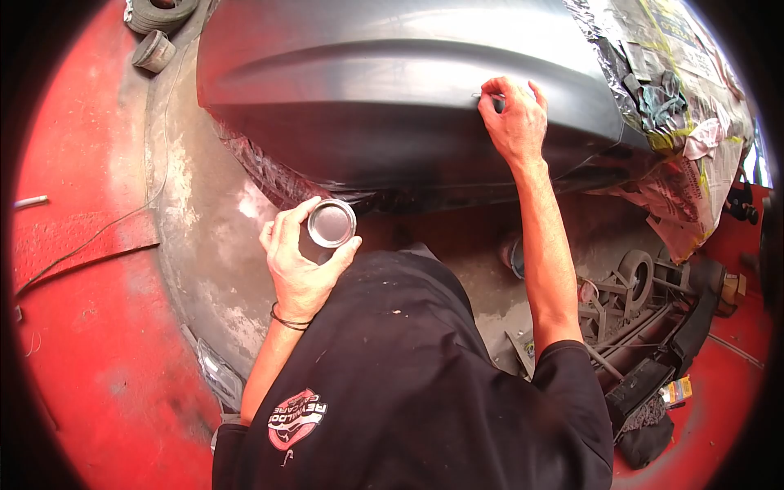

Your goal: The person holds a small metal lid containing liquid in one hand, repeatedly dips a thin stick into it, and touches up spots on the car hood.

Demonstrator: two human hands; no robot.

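Observation:
A small round metal tin (331, 223) with a shiny rim is gripped at its edge between the thumb and fingers of my left hand (300, 265). Its flat face points up toward me; I cannot tell whether that is a lid or the inside. My right hand (518, 122) is over the dark grey car hood (392, 73), with thumb and index finger curled together in a pinch close to its surface. Something small and dark may be between those fingertips, but it is too small to make out. The hood has a matte sheen and a long raised crease.
Newspaper and plastic masking (694, 73) cover the car at the right, with a crumpled cloth (663, 100) on it. A wheeled metal floor jack (629, 302) stands lower right. At the upper left are a tire (159, 15) and a bucket (153, 51). A cable (106, 220) crosses the floor.

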